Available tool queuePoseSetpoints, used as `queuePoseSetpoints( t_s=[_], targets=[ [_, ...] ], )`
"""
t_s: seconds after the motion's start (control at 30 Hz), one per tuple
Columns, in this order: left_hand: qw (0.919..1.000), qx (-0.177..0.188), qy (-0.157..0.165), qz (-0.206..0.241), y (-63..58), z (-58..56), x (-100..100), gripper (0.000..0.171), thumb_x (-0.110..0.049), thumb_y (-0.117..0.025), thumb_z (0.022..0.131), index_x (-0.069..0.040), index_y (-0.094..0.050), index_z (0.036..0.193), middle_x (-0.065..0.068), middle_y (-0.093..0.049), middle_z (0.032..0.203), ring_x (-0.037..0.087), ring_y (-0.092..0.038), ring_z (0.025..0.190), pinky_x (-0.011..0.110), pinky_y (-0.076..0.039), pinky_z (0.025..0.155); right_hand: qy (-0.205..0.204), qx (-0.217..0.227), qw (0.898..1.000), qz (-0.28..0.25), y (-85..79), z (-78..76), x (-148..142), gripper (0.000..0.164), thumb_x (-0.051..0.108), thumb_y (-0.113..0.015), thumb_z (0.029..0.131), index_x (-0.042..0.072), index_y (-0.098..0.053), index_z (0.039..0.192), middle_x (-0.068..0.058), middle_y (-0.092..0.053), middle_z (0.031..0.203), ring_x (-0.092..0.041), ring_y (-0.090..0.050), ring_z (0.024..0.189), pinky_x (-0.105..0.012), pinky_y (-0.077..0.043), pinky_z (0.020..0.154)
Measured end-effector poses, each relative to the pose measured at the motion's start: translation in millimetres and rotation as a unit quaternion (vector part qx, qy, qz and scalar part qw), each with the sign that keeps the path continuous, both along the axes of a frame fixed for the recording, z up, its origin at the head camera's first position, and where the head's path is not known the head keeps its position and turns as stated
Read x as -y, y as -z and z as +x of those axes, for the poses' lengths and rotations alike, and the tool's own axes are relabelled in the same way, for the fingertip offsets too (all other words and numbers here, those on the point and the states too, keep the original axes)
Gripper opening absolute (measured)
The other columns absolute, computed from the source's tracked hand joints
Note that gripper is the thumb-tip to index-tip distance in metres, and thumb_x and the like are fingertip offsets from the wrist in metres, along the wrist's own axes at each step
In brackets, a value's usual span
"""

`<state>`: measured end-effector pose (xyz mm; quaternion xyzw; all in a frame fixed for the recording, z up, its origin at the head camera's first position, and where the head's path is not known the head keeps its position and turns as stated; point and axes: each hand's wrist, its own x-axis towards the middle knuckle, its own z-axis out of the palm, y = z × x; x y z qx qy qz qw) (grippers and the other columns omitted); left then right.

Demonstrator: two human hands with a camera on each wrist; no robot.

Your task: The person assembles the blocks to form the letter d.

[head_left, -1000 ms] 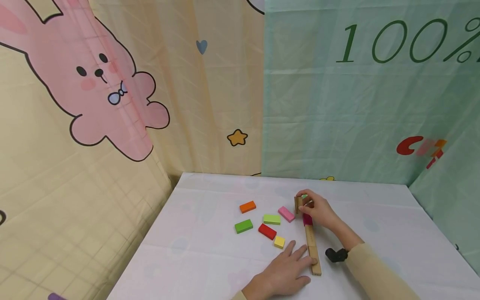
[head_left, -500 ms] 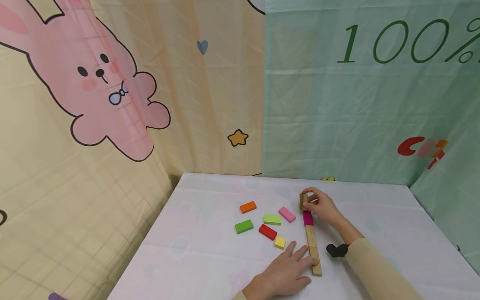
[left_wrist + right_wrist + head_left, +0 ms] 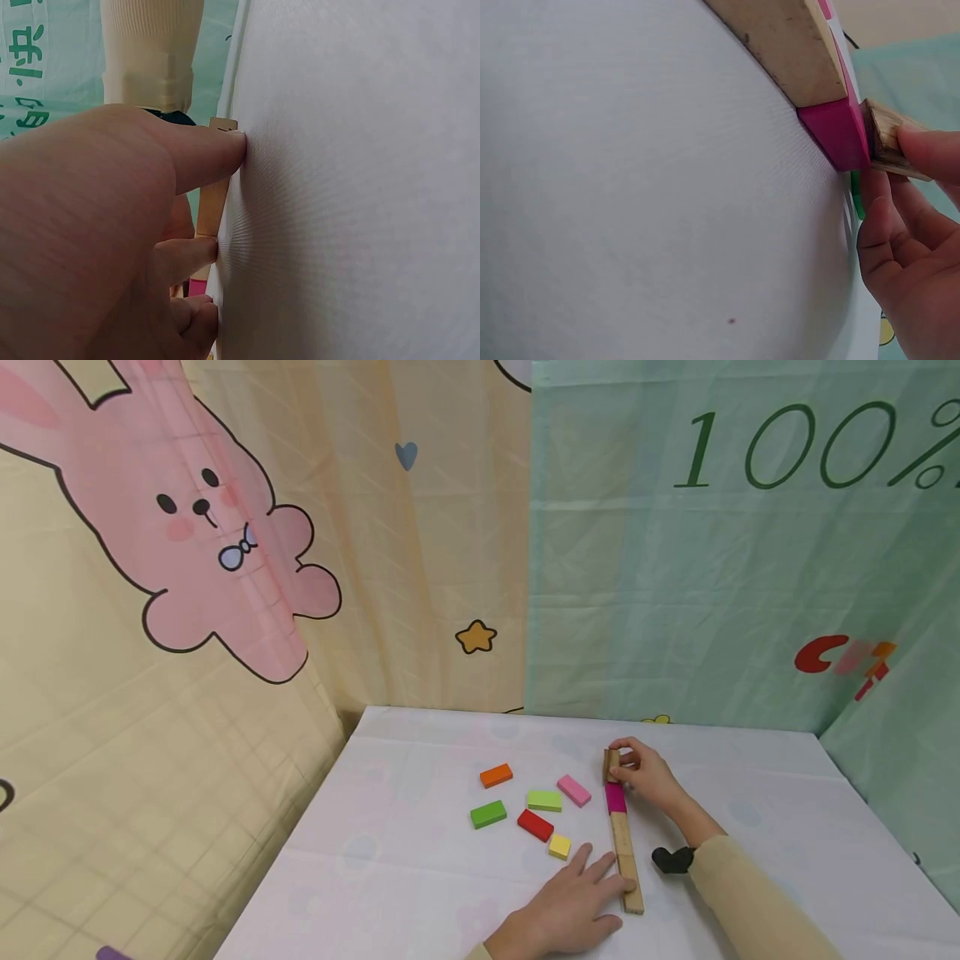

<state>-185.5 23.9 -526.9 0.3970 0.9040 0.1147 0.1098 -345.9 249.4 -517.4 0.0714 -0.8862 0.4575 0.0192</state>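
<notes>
In the head view my right hand point(image 3: 649, 775) pinches a natural wood block point(image 3: 612, 766) between thumb and fingers at the far end of a row of blocks. Just nearer to me in the row lies a magenta block point(image 3: 615, 797); plain wood blocks point(image 3: 623, 842) continue it towards me. The right wrist view has the held wood block point(image 3: 889, 139) close against the magenta block point(image 3: 836, 135), with a green block point(image 3: 857, 196) partly hidden behind the fingers. My left hand point(image 3: 567, 902) rests spread on the table, its thumb side nearest me, one fingertip on the near wood block.
Left of the row lie loose blocks: orange point(image 3: 496, 775), green point(image 3: 488, 814), lime point(image 3: 544, 801), red point(image 3: 535, 825), pink point(image 3: 573, 790) and yellow point(image 3: 559, 847). The white-covered table point(image 3: 360, 893) meets printed curtains point(image 3: 435, 552) at its back edge.
My right hand has carried the wood block rightwards to the row's far end, then slightly towards me. The green block seen under that hand earlier is now hidden in the head view. My left hand stays put.
</notes>
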Motion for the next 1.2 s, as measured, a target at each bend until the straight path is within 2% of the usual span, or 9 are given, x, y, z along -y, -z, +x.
queuePoseSetpoints(
  t_s=[0.23,0.47,0.6,0.8,1.2],
  targets=[
    [1.0000,-0.005,0.004,0.002,0.8,-0.2,1,0.048,-0.048,-0.056,0.101,-0.044,-0.044,0.147,-0.008,-0.029,0.161,0.025,-0.023,0.150,0.040,-0.031,0.116,-0.006,-0.005,1.000,-0.008,4.6,-4.4,-3,0.037,0.007,-0.068,0.095,0.008,-0.056,0.130,-0.027,-0.058,0.130,-0.036,-0.064,0.100,-0.035,-0.055,0.069],
    [1.0000,-0.004,0.004,0.008,2.1,-0.4,1,0.048,-0.048,-0.057,0.101,-0.044,-0.044,0.147,-0.008,-0.029,0.162,0.026,-0.023,0.150,0.040,-0.031,0.116,-0.003,-0.010,1.000,0.017,6.3,-4.0,-5,0.035,0.008,-0.068,0.096,0.008,-0.057,0.129,-0.025,-0.051,0.140,-0.034,-0.059,0.099,-0.034,-0.055,0.071],
    [0.9999,-0.009,0.003,0.006,2.2,-0.2,0,0.048,-0.048,-0.056,0.101,-0.044,-0.044,0.147,-0.008,-0.029,0.161,0.026,-0.023,0.150,0.040,-0.031,0.116,-0.003,-0.005,1.000,0.018,7.7,-5.3,-6,0.035,0.006,-0.067,0.095,0.006,-0.057,0.129,-0.024,-0.051,0.139,-0.031,-0.061,0.096,-0.032,-0.055,0.070],
    [0.9999,-0.010,0.001,-0.001,0.5,-0.2,0,0.047,-0.048,-0.057,0.101,-0.043,-0.044,0.146,-0.009,-0.029,0.161,0.025,-0.023,0.150,0.040,-0.031,0.116,-0.005,0.000,1.000,0.020,9.6,-7.6,-5,0.037,0.007,-0.065,0.096,0.001,-0.056,0.131,-0.024,-0.055,0.133,-0.031,-0.061,0.101,-0.034,-0.055,0.072],
    [0.9999,0.016,-0.006,0.001,0.6,-0.7,-2,0.049,-0.048,-0.058,0.100,-0.045,-0.044,0.147,-0.011,-0.028,0.162,0.023,-0.021,0.150,0.041,-0.033,0.115,-0.008,0.018,0.999,0.049,12.6,-8.8,-6,0.037,0.007,-0.064,0.097,-0.002,-0.059,0.133,-0.024,-0.057,0.129,-0.034,-0.059,0.105,-0.040,-0.056,0.081]
  ],
)
